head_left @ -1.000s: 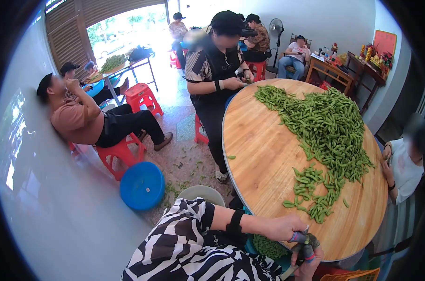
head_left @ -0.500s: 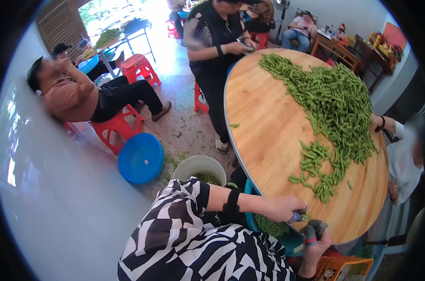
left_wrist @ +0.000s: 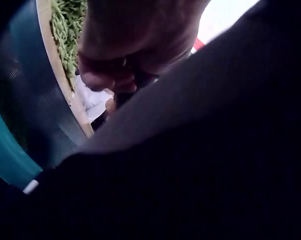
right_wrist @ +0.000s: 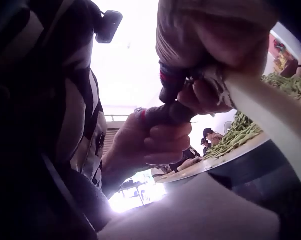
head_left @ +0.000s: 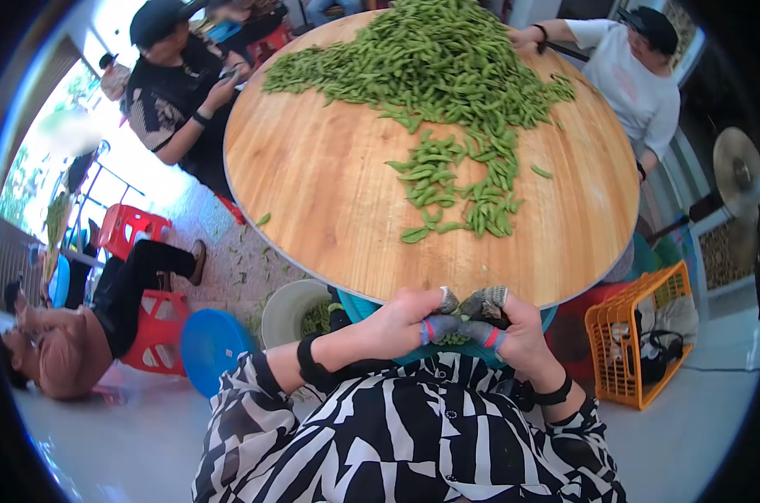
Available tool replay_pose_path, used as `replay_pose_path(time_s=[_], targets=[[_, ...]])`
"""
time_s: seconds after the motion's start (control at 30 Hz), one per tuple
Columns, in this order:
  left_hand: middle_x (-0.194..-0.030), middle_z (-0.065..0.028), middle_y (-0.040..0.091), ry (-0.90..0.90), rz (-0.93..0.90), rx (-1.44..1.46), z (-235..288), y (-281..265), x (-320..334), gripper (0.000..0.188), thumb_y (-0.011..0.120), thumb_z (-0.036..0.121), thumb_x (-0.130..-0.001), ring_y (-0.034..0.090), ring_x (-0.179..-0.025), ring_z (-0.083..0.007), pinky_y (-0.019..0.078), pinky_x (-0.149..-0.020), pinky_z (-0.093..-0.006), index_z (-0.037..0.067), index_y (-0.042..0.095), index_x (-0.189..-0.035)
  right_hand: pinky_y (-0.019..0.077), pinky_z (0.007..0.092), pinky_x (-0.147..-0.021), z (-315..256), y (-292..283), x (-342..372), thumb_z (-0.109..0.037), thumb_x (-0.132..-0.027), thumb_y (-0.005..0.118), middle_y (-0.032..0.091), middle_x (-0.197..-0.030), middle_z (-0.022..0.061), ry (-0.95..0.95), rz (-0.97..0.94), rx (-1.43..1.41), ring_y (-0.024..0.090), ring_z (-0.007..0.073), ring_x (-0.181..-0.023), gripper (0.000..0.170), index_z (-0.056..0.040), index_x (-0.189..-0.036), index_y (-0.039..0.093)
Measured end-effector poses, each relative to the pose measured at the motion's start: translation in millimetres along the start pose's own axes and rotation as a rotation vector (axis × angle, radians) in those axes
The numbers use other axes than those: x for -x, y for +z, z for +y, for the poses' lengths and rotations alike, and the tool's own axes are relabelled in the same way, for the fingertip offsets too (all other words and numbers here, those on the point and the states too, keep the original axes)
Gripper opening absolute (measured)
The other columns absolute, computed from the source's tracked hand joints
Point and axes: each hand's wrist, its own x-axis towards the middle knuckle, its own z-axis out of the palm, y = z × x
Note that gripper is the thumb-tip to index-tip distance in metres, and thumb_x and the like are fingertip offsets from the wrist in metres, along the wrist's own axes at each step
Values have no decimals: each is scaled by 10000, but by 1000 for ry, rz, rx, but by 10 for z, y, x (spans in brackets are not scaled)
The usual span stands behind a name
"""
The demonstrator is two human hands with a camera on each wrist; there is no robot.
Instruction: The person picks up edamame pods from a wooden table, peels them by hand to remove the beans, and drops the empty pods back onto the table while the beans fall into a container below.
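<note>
In the head view, both hands meet at the near edge of the round wooden table (head_left: 329, 210), wraps on several fingertips. The left hand (head_left: 413, 323) and right hand (head_left: 514, 331) pinch a small green pod (head_left: 459, 312) between them, mostly covered by fingers. The left wrist view shows the left hand (left_wrist: 140, 40) with curled fingers, its grip too dark to read. In the right wrist view, the right hand (right_wrist: 215, 45) touches the left hand (right_wrist: 153, 140) at the wrapped fingertips. A large heap of green pods (head_left: 447, 63) lies on the table, with looser pods nearer the hands.
Below the hands is a teal basin (head_left: 355, 308); left of it stand a whitish bucket (head_left: 279, 318) and a blue basin (head_left: 212, 348). An orange crate (head_left: 602, 352) stands at the right. People sit or stand around the table and by the left wall.
The head view has swung round, moving the table leftward and upward in the picture. The hands, apart half a second ago, have come together. The person at the right has leaned toward the heap.
</note>
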Motion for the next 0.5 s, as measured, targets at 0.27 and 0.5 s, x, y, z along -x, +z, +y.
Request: replay_pose_path(time_s=[0.27, 0.5], targets=[[-710, -258, 538, 5, -87, -291, 40, 5, 81, 125, 566, 3, -752, 523, -713, -449, 425, -606, -441, -47, 500, -846, 460, 417, -597, 95, 23, 15, -34, -668, 679, 513, -761, 182, -321, -150, 683, 549, 388, -682, 282, 31, -846, 470], [-714, -172, 556, -118, -89, -832, 304, -373, 644, 134, 592, 39, -688, 596, -717, -368, 461, -625, -459, 20, 507, -791, 463, 431, -634, 188, -26, 56, -27, -677, 649, 525, -808, 207, -178, -204, 681, 554, 419, -748, 262, 28, -877, 491]])
